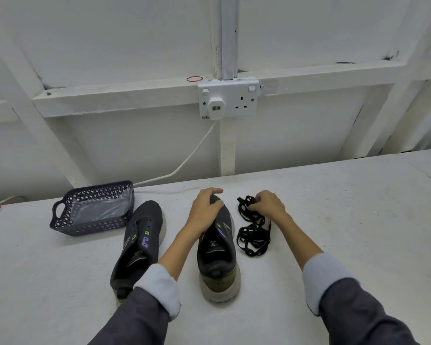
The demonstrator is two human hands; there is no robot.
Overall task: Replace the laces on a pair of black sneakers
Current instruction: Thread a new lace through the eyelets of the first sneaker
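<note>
My left hand (204,207) curls over the toe of the right sneaker (218,257), which stands upright on the white desk (346,220) with its heel toward me. My right hand (269,205) pinches the far end of the black laces (253,235), a loose tangle lying just beside that shoe on its right. The left sneaker (144,220) lies beside my left forearm, and a dark basket (90,225) lined with clear plastic sits next to its toe.
</note>
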